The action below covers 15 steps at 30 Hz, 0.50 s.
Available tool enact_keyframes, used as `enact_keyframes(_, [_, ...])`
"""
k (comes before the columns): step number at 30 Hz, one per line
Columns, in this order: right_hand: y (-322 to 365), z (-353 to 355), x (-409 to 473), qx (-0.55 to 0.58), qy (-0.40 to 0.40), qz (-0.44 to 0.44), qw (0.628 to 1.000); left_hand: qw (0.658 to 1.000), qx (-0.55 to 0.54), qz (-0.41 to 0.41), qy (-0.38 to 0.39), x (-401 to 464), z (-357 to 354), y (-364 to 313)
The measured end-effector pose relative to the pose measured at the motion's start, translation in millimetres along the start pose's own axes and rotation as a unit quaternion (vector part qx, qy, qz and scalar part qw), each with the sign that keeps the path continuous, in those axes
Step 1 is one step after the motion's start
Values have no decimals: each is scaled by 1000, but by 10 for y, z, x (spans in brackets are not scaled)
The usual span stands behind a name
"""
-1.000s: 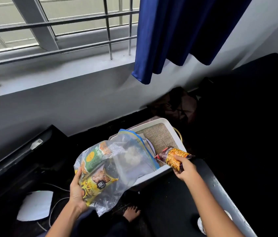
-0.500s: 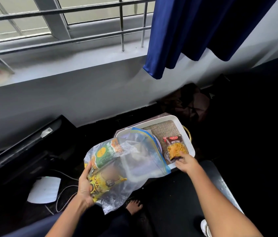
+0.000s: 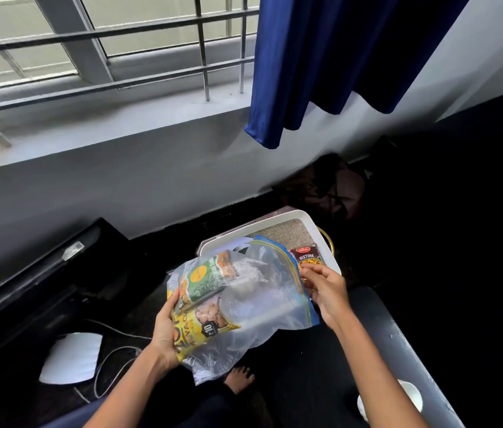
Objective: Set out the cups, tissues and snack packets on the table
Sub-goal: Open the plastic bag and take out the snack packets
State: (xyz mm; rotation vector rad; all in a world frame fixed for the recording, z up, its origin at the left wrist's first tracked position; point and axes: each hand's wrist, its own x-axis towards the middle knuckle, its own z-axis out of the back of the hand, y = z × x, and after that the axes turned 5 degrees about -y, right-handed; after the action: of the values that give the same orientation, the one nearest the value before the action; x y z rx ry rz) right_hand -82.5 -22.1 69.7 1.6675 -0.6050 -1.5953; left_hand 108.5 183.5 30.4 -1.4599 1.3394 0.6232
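While our left hand point(image 3: 163, 330) grips the floppy clear plastic zip bag point(image 3: 253, 307) holding the green and yellow snack packets point(image 3: 205, 299), our right hand point(image 3: 325, 290) pinches its blue rim. The packets look light and crinkly, so we should take one by its edge. A red snack packet point(image 3: 307, 256) lies in the white tray point(image 3: 278, 220).

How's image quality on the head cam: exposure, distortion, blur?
Head view: daylight from the window lights the wall, while the right side and floor fall near-black; wide-angle bend curves the sill; print on the Mixture packet is readable; sheen on the zip bag veils its contents; right hand slightly soft.
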Motion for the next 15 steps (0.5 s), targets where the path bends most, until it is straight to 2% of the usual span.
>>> enact_keyframes(7, [147,-7,-261,-24,225,-91,970,996,64,30,55,-115,-186,-57])
enact_keyframes(12, [107,-66,-277,43,287,-129,948,984,168,50,40,-192,-227,-41])
enact_keyframes(15, [25,-85,-281,27,328,-120,937,967,255,8,22,33,-54,12])
